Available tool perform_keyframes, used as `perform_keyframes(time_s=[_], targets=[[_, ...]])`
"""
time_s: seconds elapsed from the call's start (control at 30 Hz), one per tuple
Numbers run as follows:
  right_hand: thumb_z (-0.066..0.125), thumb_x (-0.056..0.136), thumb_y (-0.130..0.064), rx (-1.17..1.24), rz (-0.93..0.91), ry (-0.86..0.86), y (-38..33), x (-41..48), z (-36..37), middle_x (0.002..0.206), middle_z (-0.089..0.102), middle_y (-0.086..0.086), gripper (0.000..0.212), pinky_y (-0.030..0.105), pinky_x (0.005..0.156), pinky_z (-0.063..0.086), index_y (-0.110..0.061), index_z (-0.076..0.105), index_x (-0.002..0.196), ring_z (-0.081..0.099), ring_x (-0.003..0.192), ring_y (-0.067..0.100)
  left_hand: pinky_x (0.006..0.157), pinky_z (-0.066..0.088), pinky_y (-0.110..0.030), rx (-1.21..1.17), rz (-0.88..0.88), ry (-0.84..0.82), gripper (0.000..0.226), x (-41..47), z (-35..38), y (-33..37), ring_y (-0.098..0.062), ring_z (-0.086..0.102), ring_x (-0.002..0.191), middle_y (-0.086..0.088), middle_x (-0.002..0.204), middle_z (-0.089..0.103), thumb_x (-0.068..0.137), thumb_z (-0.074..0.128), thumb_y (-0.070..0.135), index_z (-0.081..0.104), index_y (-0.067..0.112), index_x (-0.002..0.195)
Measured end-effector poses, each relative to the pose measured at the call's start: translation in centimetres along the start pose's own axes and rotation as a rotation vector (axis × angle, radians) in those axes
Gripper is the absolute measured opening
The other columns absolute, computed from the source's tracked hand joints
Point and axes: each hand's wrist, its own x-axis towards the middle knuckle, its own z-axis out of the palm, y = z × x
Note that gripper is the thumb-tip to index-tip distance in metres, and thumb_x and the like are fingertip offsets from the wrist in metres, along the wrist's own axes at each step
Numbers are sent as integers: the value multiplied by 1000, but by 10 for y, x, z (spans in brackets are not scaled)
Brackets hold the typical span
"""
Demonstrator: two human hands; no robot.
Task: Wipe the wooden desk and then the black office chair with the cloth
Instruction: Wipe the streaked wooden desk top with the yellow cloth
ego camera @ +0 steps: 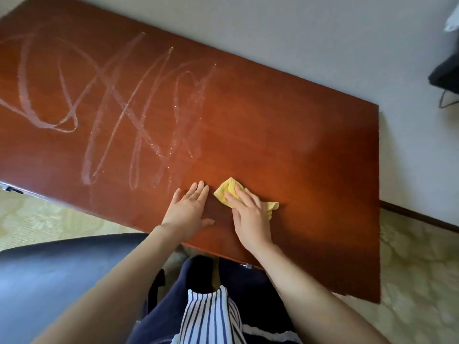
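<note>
The wooden desk (310,157) gives open flat surface around both hands. To the left and toward the wall (298,45) there is a wide stretch, where only pale streaks (111,108) lie flat on the wood. To the right there is a shorter stretch up to the desk's edge. The left hand (190,212) lies flat just beside the right hand (250,217), which presses the yellow cloth (227,191), so a path to the left meets it at once. The desk's far edge lies along the wall. The black office chair (57,274) stands close at the near left edge, under the left forearm.
</note>
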Motion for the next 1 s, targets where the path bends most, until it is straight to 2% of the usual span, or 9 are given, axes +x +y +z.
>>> perform_keyframes(time_s=[0.13, 0.3, 0.53, 0.8, 0.9, 1.0], targets=[[68, 81, 0, 36, 69, 149, 7, -55, -1, 130, 59, 1, 40, 45, 93, 48, -18, 68, 118, 56, 115, 28, 118, 1, -40, 90, 23, -37, 109, -3, 1, 0, -17, -6, 148, -3, 160, -10, 79, 63, 60, -5, 15, 153], [74, 71, 8, -24, 110, 286, 28, -78, -14, 117, 67, 3, 42, 41, 80, 53, -13, 73, 107, 62, 94, 29, 117, 5, -42, 187, 25, -69, 116, -1, -3, 5, -16, -6, 148, -3, 160, -11, 75, 61, 67, -7, 15, 152], [72, 75, 5, -79, 254, 327, 53, -56, -31, 118, 67, -2, 37, 39, 72, 50, -18, 74, 104, 60, 93, 29, 117, 9, -44, 263, 10, -99, 120, -4, -1, 8, -18, -4, 148, -3, 160, -13, 73, 60, 71, -9, 14, 152], [64, 85, -1, -54, 250, 247, 96, 39, -49, 126, 61, 1, 34, 41, 74, 50, -18, 70, 113, 53, 98, 27, 117, 2, -46, 223, -59, -62, 114, -1, 4, 14, -18, -8, 148, -2, 159, -16, 77, 55, 70, -13, 17, 151], [61, 89, -2, -46, 242, 221, 102, 83, -51, 127, 60, 4, 33, 42, 82, 48, -17, 67, 118, 50, 101, 27, 117, -3, -44, 175, -50, -5, 108, -3, 8, 10, -16, -8, 147, 0, 159, -18, 80, 51, 70, -13, 21, 151], [57, 91, -2, -2, 254, 220, 90, 124, -42, 130, 57, 5, 33, 37, 88, 43, -17, 66, 120, 46, 104, 27, 117, -5, -42, 50, -114, 78, 108, -17, 22, 7, -18, -11, 147, 1, 158, -21, 80, 51, 69, -17, 23, 150]])
